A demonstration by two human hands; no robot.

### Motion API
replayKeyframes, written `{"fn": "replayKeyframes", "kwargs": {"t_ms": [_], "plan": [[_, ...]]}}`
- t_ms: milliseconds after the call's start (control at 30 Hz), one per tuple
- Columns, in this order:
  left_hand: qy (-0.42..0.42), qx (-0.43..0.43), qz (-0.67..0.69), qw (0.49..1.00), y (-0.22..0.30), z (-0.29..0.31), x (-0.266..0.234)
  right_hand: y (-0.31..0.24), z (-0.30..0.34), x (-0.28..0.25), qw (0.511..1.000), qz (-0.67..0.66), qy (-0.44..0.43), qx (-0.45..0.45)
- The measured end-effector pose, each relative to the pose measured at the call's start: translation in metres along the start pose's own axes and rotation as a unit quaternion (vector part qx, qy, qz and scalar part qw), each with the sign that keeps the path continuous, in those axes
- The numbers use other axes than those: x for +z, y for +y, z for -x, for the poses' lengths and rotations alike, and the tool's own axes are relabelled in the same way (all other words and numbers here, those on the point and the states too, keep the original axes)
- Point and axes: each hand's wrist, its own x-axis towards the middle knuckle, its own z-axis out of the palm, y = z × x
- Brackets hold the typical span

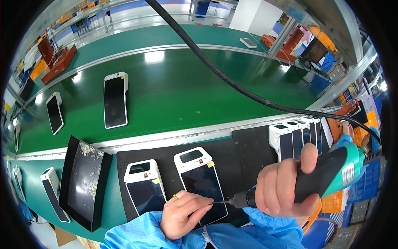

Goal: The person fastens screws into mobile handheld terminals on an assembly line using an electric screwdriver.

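Note:
My right hand (286, 182) is wrapped round a black and green electric screwdriver (336, 170), held level with its bit pointing left. At the bit's tip, the thumb and forefinger of my left hand (184, 213) are pinched together; whatever sits between them is too small to make out. Under the bit lies a white handheld terminal (201, 182) with a dark screen, its lower part partly covered by my left hand. Another white terminal (145, 186) rests just left of it. Both are on a black mat (232, 166).
A black tray (81, 195) with many small screws stands left of the mat. Several terminals (286, 139) are lined up at the right. More terminals (115, 99) lie on the green conveyor belt (174, 95). A black cable (232, 83) hangs across the view. Another person's hand (346, 128) shows far right.

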Motion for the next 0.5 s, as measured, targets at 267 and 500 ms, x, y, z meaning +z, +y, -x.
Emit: {"fn": "replayKeyframes", "kwargs": {"t_ms": [267,500], "plan": [[0.013,0.003,0.002,1.000,0.0013,0.0022,-0.0023,0.0039,-0.0007,0.0027,0.996,0.001,-0.086,0.033],[0.021,0.002,0.008,1.000,0.0021,0.0030,-0.0034,0.0008,-0.0025,0.0079,0.997,0.012,-0.069,0.040]]}}
